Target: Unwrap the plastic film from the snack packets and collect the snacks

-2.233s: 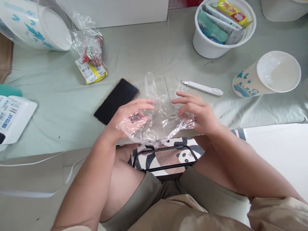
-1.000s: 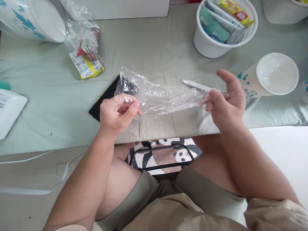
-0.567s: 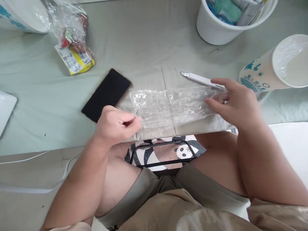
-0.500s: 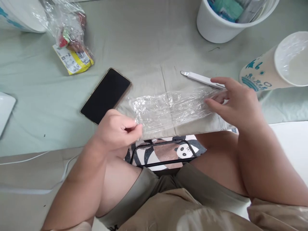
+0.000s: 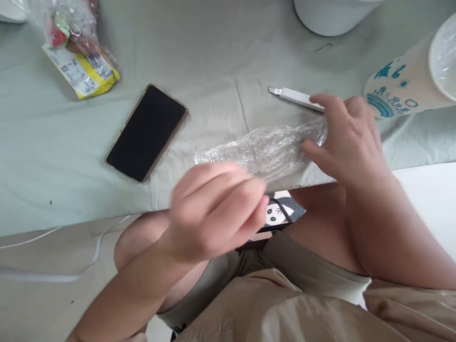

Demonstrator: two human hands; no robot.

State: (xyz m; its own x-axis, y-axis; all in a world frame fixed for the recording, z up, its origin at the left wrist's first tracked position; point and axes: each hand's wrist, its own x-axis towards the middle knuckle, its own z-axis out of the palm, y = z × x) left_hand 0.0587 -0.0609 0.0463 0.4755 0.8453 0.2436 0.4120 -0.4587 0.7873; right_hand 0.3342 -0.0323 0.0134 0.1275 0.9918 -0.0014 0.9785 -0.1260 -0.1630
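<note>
My left hand is raised over the table's front edge, closed in a fist and a little blurred. Whatever its fingers may hold is hidden from view. Behind it, a crumpled strip of clear plastic wrap lies on the cloth. The strip runs under my right hand, whose thumb and index finger are spread apart. Its thumb rests by the wrap, and its index fingertip meets a slim white tool with a short metal tip, like a utility knife. The other right fingers are partly hidden.
A black-screened phone lies left of the wrap. Further left is a yellow-and-white labelled packet with clear plastic over it. A patterned paper tub leans at the right. A white bucket stands at the back. White cords hang below the left edge.
My left hand has moved right and closer to the camera, away from the wrap's left end. The wrap is more bunched up. The right hand has hardly moved; the view has shifted.
</note>
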